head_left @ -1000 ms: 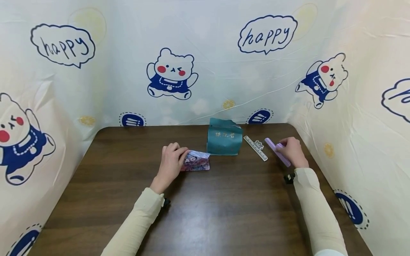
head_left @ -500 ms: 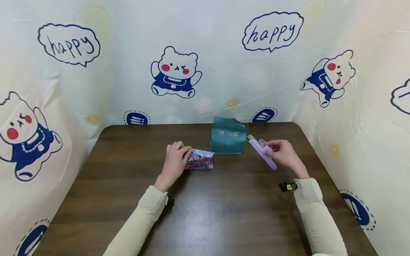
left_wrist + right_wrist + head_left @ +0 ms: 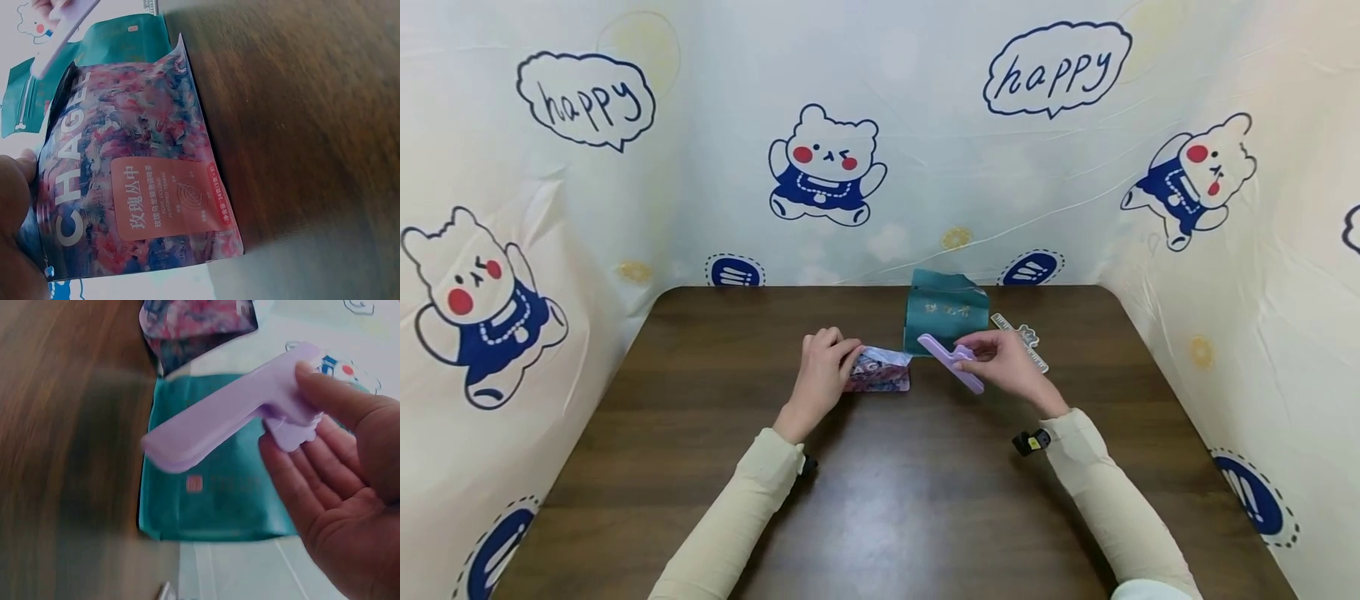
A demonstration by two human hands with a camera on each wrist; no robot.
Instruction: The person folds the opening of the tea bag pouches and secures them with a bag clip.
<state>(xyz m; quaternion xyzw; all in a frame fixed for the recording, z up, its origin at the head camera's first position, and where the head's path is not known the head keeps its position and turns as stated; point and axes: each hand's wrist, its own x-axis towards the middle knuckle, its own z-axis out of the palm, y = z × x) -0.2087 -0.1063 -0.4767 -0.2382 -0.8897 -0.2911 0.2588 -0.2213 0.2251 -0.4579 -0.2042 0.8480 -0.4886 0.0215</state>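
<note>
Purple clip [image 3: 951,364] carried leftward past white clip [image 3: 1028,337] | pinched by right hand [image 3: 1006,367], held in front of green pouch [image 3: 947,310], near patterned pouch [image 3: 882,377] | patterned pouch gripped at top edge by left hand [image 3: 820,379], on table [image 3: 880,500] | hands apart

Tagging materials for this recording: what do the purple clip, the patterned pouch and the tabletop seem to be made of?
Purple clip: likely plastic, smooth and slightly glossy, with soft highlights. Patterned pouch: probably thin satiny film, printed, with crisp edges; lining unclear. Tabletop: wood or laminate, given its brown grain and soft sheen.
</note>
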